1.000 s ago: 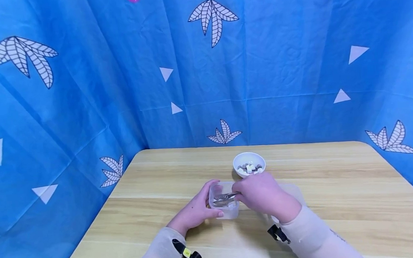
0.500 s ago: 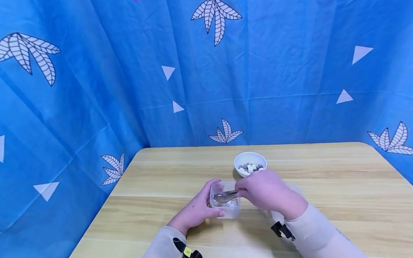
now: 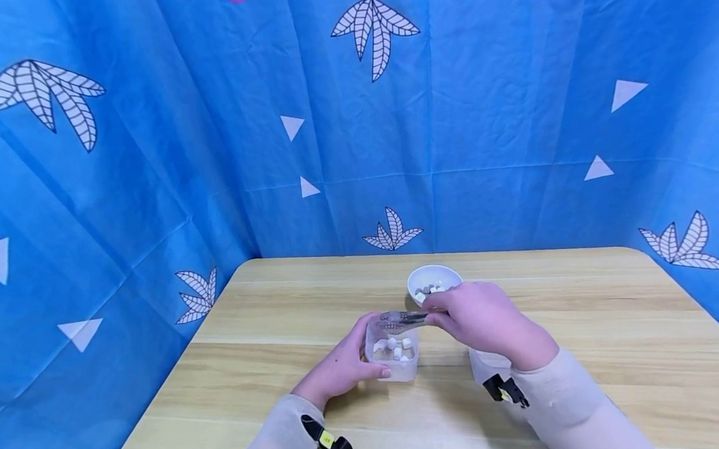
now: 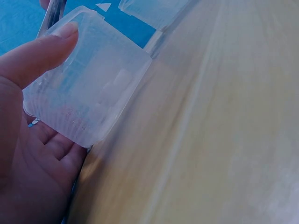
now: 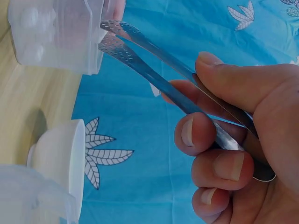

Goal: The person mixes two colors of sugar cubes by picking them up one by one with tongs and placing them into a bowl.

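My left hand (image 3: 346, 363) grips a clear plastic container (image 3: 399, 371) by its left side, thumb in front and fingers behind. Several small white pieces (image 3: 397, 353) lie inside it. Metal tongs (image 3: 404, 320) with perforated tips are pinched in my right hand (image 3: 479, 319), and their tips are over the container's far rim. In the right wrist view, a small pale bit (image 5: 104, 33) shows between the tong tips (image 5: 112, 41); its kind is hard to tell. Behind the right hand stands a white bowl (image 3: 430, 273) with white and grey-brown pieces (image 3: 427, 290), partly hidden.
A second clear plastic container (image 3: 487, 368) stands to the right, mostly covered by my right forearm. All of this is on a wooden table (image 3: 278, 305). Blue patterned cloth (image 3: 482, 107) hangs along the back and sides.
The tongs have risen from inside the container to its far rim, and my right hand has shifted right and upward. White pieces inside are now uncovered. The left hand keeps its hold.
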Action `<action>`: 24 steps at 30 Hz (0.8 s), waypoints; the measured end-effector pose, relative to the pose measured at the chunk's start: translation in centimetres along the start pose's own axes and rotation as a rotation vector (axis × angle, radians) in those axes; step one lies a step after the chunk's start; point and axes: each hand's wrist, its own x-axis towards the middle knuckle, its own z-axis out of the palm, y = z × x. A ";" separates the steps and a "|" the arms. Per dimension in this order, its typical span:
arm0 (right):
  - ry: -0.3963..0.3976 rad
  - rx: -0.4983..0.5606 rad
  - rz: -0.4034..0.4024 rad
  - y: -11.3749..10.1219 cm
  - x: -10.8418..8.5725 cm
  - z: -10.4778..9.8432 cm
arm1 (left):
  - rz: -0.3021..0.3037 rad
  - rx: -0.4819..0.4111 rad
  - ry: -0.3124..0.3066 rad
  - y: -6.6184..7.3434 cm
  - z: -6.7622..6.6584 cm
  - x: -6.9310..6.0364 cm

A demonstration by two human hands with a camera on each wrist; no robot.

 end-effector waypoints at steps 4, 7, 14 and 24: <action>0.006 0.006 0.004 0.0 0.0 0.0 | 0.012 0.000 -0.001 0.0 0.0 0.0; 0.008 0.015 0.017 0.0 0.0 0.0 | 0.018 0.003 0.001 0.0 0.0 0.1; -0.004 0.015 0.034 -0.1 0.1 0.1 | 0.004 -0.004 0.011 0.0 0.1 0.0; -0.005 0.022 0.028 0.2 -0.1 -0.4 | -0.020 0.009 0.016 0.2 0.1 -0.2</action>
